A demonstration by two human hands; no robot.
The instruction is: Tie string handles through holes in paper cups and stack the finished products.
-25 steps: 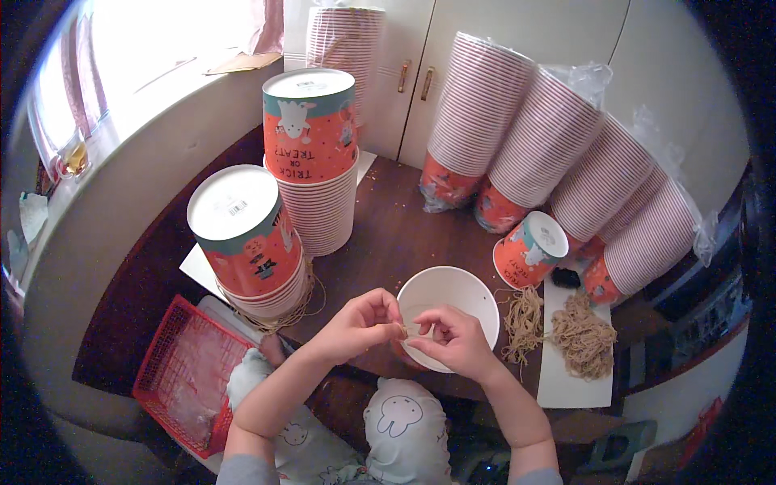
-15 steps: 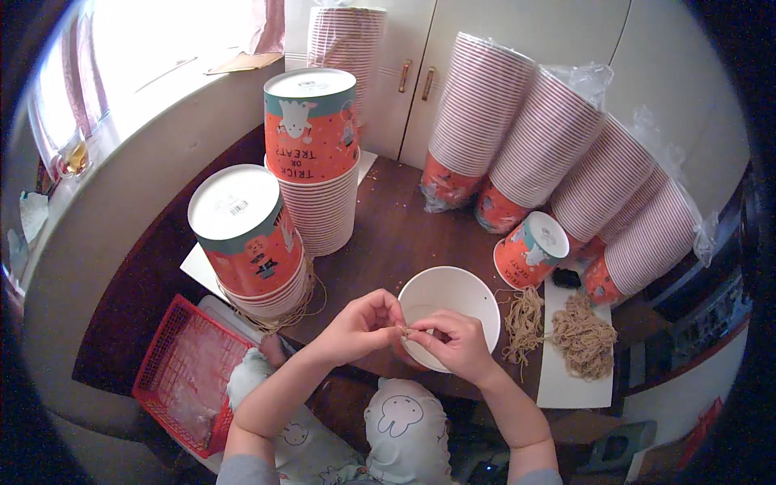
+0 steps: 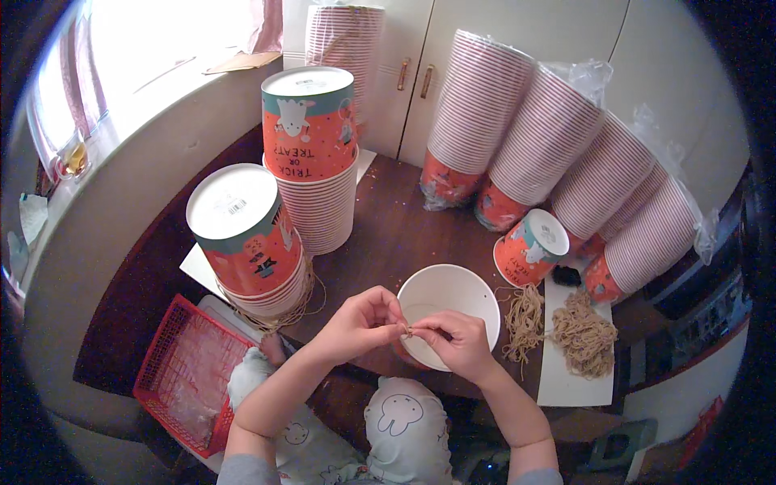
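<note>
A white-lined paper bucket (image 3: 461, 287) stands upright on the table with its mouth toward me. Over its near rim my left hand (image 3: 360, 325) and my right hand (image 3: 457, 339) meet, fingertips almost touching. Both pinch a short bit of tan twine (image 3: 410, 331) between thumb and forefinger. A strand of it runs along the inside of the bucket. Whether there is a knot between my fingers is too small to tell. Just right of the bucket lie a loose bundle of twine (image 3: 525, 322) and a larger tangled heap of twine (image 3: 584, 338).
Upside-down orange and green buckets (image 3: 242, 230) form a stack at left, with twine looped round its base; a taller stack (image 3: 311, 129) stands behind. Plastic-wrapped bucket stacks (image 3: 481, 105) lean at the back right. One small bucket (image 3: 529, 249) sits before them. A red basket (image 3: 174, 364) is at lower left.
My fingertips have shifted very slightly on the twine, and both hands stay over the near rim of the bucket. The buckets and twine heaps lie as before.
</note>
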